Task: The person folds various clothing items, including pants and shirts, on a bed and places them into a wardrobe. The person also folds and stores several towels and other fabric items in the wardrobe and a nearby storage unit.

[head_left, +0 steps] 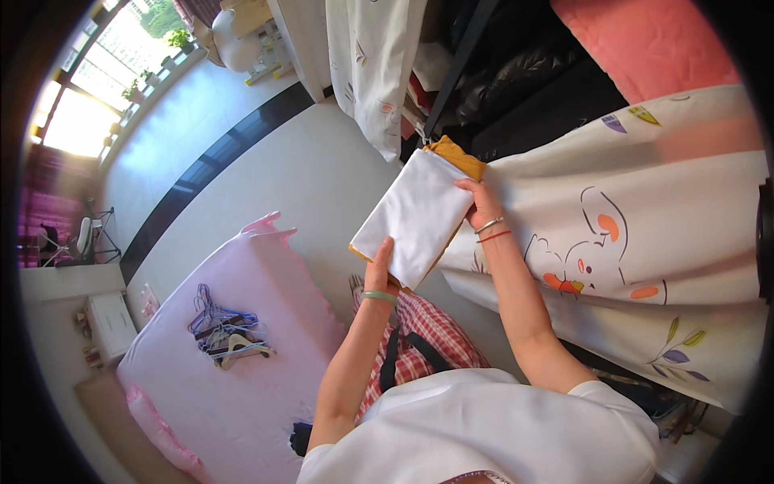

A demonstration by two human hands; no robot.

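Between both hands, in front of my body, I hold a flat folded garment point(418, 211), white on top. Mustard-yellow quilted cloth point(456, 155) shows along its far edge and at its near corners. My left hand point(379, 270) grips the near edge, thumb lying on the white top and the fingers hidden underneath. My right hand point(481, 203) is closed on the right edge, its thumb on top too. A green bangle circles the left wrist; the right wrist wears a metal bangle and a red string.
A wardrobe with a rabbit-print curtain point(516, 185) stands at the right, dark clothes point(524, 93) and a pink quilt point(657, 44) inside. Left lies a pink-covered bed point(266, 403) with a heap of hangers point(230, 327). Below the garment is a red checked bag point(431, 331) with black straps.
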